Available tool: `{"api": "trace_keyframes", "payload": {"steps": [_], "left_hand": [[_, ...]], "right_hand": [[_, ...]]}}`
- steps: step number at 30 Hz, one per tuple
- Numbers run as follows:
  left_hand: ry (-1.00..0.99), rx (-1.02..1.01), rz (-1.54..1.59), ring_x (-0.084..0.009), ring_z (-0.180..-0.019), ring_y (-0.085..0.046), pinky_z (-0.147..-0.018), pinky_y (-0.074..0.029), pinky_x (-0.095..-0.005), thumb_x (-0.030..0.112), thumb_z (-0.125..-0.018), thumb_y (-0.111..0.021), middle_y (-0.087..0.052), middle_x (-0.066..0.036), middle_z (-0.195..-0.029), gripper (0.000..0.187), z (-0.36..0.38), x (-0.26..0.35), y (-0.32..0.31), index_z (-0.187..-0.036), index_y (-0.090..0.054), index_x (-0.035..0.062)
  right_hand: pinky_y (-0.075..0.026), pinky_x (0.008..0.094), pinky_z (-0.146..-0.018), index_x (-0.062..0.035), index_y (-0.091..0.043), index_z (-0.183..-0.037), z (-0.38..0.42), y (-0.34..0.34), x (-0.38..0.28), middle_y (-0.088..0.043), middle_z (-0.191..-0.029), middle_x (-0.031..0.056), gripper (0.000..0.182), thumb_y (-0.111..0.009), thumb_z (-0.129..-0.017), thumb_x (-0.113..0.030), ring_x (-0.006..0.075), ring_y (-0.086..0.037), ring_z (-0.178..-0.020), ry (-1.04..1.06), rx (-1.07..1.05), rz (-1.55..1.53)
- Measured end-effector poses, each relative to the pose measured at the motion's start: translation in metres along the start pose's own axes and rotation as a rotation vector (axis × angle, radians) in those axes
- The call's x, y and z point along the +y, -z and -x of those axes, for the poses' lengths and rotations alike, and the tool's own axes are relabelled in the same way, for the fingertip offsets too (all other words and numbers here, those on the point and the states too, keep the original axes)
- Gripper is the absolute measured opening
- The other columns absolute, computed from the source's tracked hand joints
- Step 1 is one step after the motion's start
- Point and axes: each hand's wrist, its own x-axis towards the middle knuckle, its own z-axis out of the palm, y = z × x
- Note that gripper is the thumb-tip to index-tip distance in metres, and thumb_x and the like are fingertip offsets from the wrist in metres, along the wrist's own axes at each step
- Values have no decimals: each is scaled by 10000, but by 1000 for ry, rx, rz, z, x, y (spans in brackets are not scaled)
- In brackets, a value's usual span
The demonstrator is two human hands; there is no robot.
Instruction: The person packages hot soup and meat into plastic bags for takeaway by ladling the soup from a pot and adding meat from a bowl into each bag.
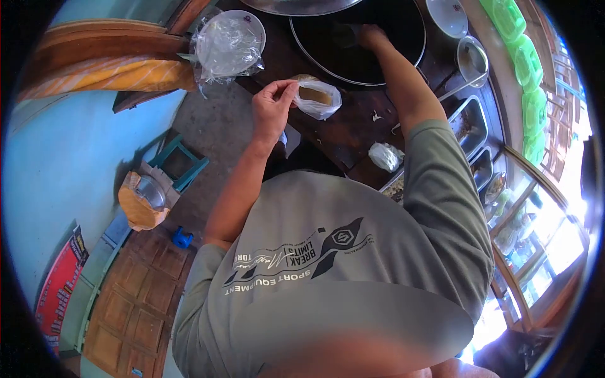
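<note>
My left hand (pixel 272 108) is closed, thumb and fingers pinching the edge of a thin plastic bag (pixel 324 111). Brown liquid shows inside the bag, which hangs just in front of the large round pot (pixel 302 58). Reaching over the pot's rim, my right hand (pixel 374 36) is down in its dark inside. Its fingers are closed around the end of a dim grey-green scoop-like vessel (pixel 345 36). Shadow hides most of that vessel and the pot's contents. A small knotted white plastic bag (pixel 386 156) lies on the dark table near my right forearm.
A strainer (pixel 472 62) and a white bowl (pixel 447 16) stand right of the pot. Metal trays (pixel 469 126) line the right side. Clear plastic bags cover a white bowl (pixel 255 25) at left. A teal stool (pixel 183 162) stands on the floor, lower left.
</note>
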Motion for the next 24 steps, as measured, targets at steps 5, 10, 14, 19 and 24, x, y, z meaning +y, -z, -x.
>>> {"api": "trace_keyframes", "payload": {"steps": [5, 10, 14, 19, 24], "left_hand": [[28, 6, 8, -64, -770, -645, -694, -564, -223, 178, -957, -737, -715, -17, -930, 198, 2, 4, -1, -1070, -742, 16], [24, 27, 2, -63, -743, -645, -669, -557, -217, 177, -959, -732, -710, -16, -866, 208, 4, 8, -3, -1054, -744, -8], [24, 26, 20, -64, -727, -640, -661, -543, -214, 177, -959, -732, -710, -15, -857, 209, 5, 8, -3, -1056, -744, -8], [12, 25, 10, -61, -713, -633, -656, -535, -212, 174, -958, -733, -708, -14, -838, 203, 8, 9, -4, -1049, -746, -7], [1, 23, 2, -61, -707, -629, -658, -534, -212, 174, -958, -732, -705, -15, -830, 206, 9, 9, -4, -1042, -745, -13]], "right_hand": [[-526, 512, -1030, -416, -452, -1498, -13, -1, -5, -603, -1410, 123, 638, -657, -922, -231, 360, -614, -1249, -10, -124, 43], [-521, 502, -1036, -319, -502, -1452, -29, -21, 5, -612, -1385, 148, 556, -638, -924, -211, 364, -615, -1244, 15, -104, 17], [-529, 492, -1001, -61, -701, -1202, -65, -66, 29, -672, -1248, 230, 367, -584, -926, -273, 400, -653, -1165, 48, -5, -15], [-528, 494, -998, -76, -699, -1212, -16, -21, 5, -675, -1253, 216, 377, -588, -930, -301, 403, -652, -1161, 84, 4, -10], [-536, 490, -977, -69, -706, -1191, -33, -38, 19, -681, -1236, 219, 395, -591, -926, -339, 412, -651, -1156, 138, 12, 19]]}}
